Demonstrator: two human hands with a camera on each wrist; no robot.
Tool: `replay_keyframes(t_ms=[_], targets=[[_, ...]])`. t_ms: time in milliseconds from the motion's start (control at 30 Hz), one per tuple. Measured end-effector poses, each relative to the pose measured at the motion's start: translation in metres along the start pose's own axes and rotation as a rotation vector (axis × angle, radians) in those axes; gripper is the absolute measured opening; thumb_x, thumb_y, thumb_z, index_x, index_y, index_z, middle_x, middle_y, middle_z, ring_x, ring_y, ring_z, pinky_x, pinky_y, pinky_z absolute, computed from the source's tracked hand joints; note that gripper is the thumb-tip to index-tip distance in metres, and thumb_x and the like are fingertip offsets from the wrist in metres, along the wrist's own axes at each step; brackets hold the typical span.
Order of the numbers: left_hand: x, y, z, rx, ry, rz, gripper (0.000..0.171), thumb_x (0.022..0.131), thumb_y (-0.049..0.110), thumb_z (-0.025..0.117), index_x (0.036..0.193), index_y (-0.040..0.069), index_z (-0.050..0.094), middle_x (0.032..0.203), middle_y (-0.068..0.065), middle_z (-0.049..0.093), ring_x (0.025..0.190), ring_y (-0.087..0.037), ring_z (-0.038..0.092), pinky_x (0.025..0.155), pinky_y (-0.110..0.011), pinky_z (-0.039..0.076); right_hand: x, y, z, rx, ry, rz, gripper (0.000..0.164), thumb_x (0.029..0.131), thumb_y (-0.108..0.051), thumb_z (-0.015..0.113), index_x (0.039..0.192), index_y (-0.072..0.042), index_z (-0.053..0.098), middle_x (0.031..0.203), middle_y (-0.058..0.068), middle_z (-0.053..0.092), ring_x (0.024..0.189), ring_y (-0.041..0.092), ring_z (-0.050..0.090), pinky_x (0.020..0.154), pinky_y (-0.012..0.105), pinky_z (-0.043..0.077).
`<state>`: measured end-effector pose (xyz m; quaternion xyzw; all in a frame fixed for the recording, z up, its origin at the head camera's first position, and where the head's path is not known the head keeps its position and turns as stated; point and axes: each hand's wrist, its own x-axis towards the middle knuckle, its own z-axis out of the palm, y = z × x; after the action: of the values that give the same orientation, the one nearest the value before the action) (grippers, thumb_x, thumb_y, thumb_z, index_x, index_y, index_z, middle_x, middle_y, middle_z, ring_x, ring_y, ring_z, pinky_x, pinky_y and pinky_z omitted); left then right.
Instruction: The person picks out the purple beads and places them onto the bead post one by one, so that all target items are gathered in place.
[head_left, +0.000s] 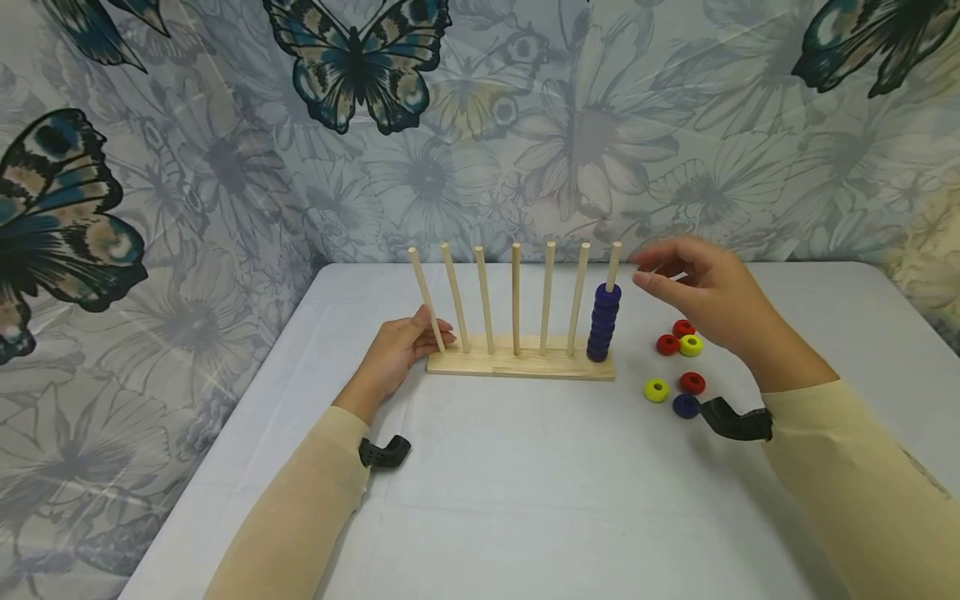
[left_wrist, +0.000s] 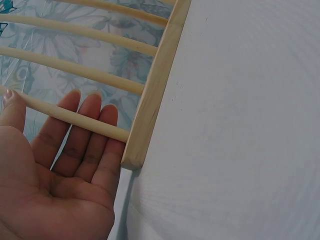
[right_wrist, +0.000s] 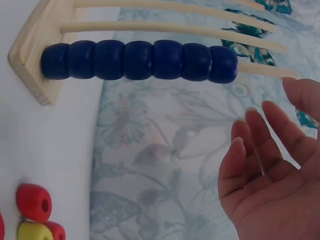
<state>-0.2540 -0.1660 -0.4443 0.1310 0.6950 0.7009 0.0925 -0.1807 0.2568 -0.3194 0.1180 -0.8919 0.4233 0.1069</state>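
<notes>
A wooden peg rack (head_left: 520,367) with several upright pegs stands on the table. Several dark blue beads (right_wrist: 138,60) are stacked on its rightmost peg, whose bare tip shows above them. At the leftmost peg (left_wrist: 75,118) is my left hand (head_left: 401,350). Its fingers lie loosely behind that peg, fairly straight, and the thumb tip (left_wrist: 8,93) appears to touch it. Beside the top of the bead-stacked peg hovers my right hand (head_left: 697,283), its fingers loosely bent and nothing held between them. The right wrist view shows that palm (right_wrist: 280,205) bare.
Loose beads lie on the white table (head_left: 517,492) below the right hand: red ones (head_left: 692,383), yellow ones (head_left: 656,390) and one blue bead (head_left: 686,407). A floral, butterfly-patterned backdrop (head_left: 480,167) rises behind the table. Black straps (head_left: 386,452) show at both wrists.
</notes>
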Motion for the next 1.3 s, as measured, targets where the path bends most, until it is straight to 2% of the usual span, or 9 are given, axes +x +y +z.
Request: replay_keyframes(t_ms=[100, 200, 433, 533, 767, 900, 1033, 1200, 1300], targets=[[0.0, 0.0, 0.0, 0.0, -0.001, 0.001, 0.069, 0.115, 0.05, 0.052, 0.121, -0.015, 0.072, 0.116, -0.025, 0.075, 0.115, -0.031, 0.072, 0.106, -0.039, 0.057, -0.005, 0.006, -0.001, 0.015, -0.009, 0.029, 0.032, 0.111, -0.031, 0.07, 0.132, -0.008, 0.071, 0.124, 0.009, 0.069, 0.102, 0.02, 0.063, 0.072, 0.021, 0.057], [0.0, -0.001, 0.0, -0.006, 0.0, 0.004, 0.069, 0.114, 0.051, 0.053, 0.121, -0.016, 0.072, 0.116, -0.025, 0.075, 0.114, -0.031, 0.072, 0.106, -0.039, 0.057, -0.009, 0.012, -0.002, 0.05, -0.011, 0.015, 0.031, 0.113, -0.03, 0.066, 0.133, -0.006, 0.07, 0.126, 0.008, 0.068, 0.104, 0.02, 0.062, 0.078, 0.018, 0.056], [-0.001, 0.0, -0.001, 0.002, -0.001, 0.006, 0.072, 0.113, 0.053, 0.053, 0.122, -0.016, 0.072, 0.117, -0.025, 0.075, 0.115, -0.031, 0.072, 0.105, -0.039, 0.057, -0.015, 0.024, -0.007, 0.195, -0.061, -0.158, 0.033, 0.119, -0.016, 0.047, 0.137, 0.004, 0.066, 0.126, 0.008, 0.068, 0.107, 0.024, 0.063, 0.087, 0.019, 0.056], [-0.001, 0.0, 0.0, -0.001, -0.002, 0.006, 0.072, 0.113, 0.053, 0.053, 0.122, -0.016, 0.072, 0.117, -0.025, 0.075, 0.115, -0.032, 0.072, 0.105, -0.039, 0.057, -0.02, 0.029, -0.01, 0.236, -0.102, -0.195, 0.038, 0.12, -0.016, 0.039, 0.141, 0.006, 0.063, 0.127, 0.012, 0.067, 0.109, 0.026, 0.063, 0.09, 0.02, 0.055], [-0.001, 0.0, 0.0, -0.007, 0.002, 0.002, 0.071, 0.114, 0.052, 0.054, 0.122, -0.016, 0.072, 0.116, -0.024, 0.075, 0.116, -0.032, 0.072, 0.106, -0.039, 0.057, -0.033, 0.042, -0.014, 0.343, -0.148, -0.173, 0.047, 0.12, -0.021, 0.029, 0.143, -0.001, 0.065, 0.131, 0.014, 0.066, 0.112, 0.027, 0.063, 0.092, 0.025, 0.056], [0.0, 0.0, 0.0, -0.01, 0.0, 0.0, 0.07, 0.114, 0.051, 0.053, 0.122, -0.016, 0.072, 0.117, -0.024, 0.075, 0.115, -0.031, 0.072, 0.106, -0.039, 0.056, -0.04, 0.05, -0.016, 0.33, -0.17, -0.14, 0.05, 0.12, -0.026, 0.026, 0.144, -0.01, 0.066, 0.132, 0.009, 0.066, 0.116, 0.024, 0.063, 0.092, 0.025, 0.055], [0.0, 0.0, -0.001, -0.014, 0.001, 0.002, 0.069, 0.115, 0.05, 0.053, 0.122, -0.016, 0.072, 0.118, -0.025, 0.075, 0.114, -0.03, 0.072, 0.107, -0.039, 0.056, -0.045, 0.06, -0.018, 0.37, -0.192, -0.124, 0.055, 0.119, -0.035, 0.026, 0.145, -0.007, 0.065, 0.13, 0.014, 0.066, 0.118, 0.026, 0.062, 0.09, 0.029, 0.054], [0.001, 0.0, -0.001, -0.009, 0.001, -0.005, 0.069, 0.114, 0.051, 0.054, 0.122, -0.016, 0.072, 0.117, -0.024, 0.075, 0.115, -0.03, 0.073, 0.106, -0.039, 0.057, -0.051, 0.072, -0.019, 0.424, -0.241, -0.178, 0.06, 0.119, -0.041, 0.026, 0.15, -0.003, 0.06, 0.132, 0.016, 0.065, 0.12, 0.027, 0.061, 0.091, 0.03, 0.053], [0.001, 0.0, 0.0, -0.005, 0.003, -0.01, 0.069, 0.114, 0.051, 0.053, 0.122, -0.016, 0.072, 0.117, -0.023, 0.076, 0.115, -0.03, 0.073, 0.106, -0.039, 0.057, -0.056, 0.078, -0.021, 0.422, -0.267, -0.17, 0.065, 0.119, -0.043, 0.024, 0.151, 0.005, 0.055, 0.134, 0.017, 0.064, 0.119, 0.027, 0.061, 0.092, 0.029, 0.053]])
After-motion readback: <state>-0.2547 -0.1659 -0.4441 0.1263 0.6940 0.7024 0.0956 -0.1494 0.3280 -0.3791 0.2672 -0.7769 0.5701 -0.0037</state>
